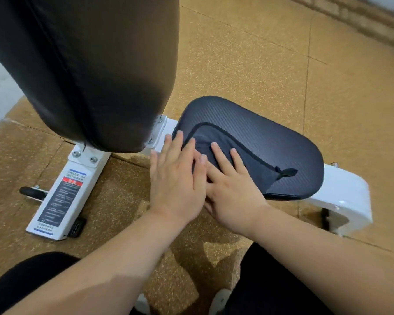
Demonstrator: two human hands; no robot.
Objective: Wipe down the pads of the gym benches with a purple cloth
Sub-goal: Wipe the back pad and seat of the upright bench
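Fingers (179,146): straight and spread on both hands, palms down, gripping nothing, just pressing flat.
Left hand (175,178): laid over the near-left edge of the seat pad (282,133), outer fingers reaching past the edge toward the white frame (346,189); touching the right hand along the inner side.
Right hand (232,196): flat on the cloth (253,171), fingertips pointing away from the body.
Cloth: spread on the near half of the seat pad under both palms; dark bluish-purple in this light, soft weave, darker stitched hem, small hanging loop at the right corner.
Reason for the hold: broad flat pressure probably meant to keep the cloth spread out and drag the whole of it across the pad, not a bunched corner.
Seat pad: rounded oblong, dark, finely ribbed skin; likely some drag against the cloth.
Back pad (89,64): tilted up steeply at left, smooth brown-black vinyl with one long seam; no cloth on it.
Frame: glossy white metal, bolted brackets, printed warning sticker (62,201) on the near leg.
Floor (259,53): speckled tan rubber tiles.
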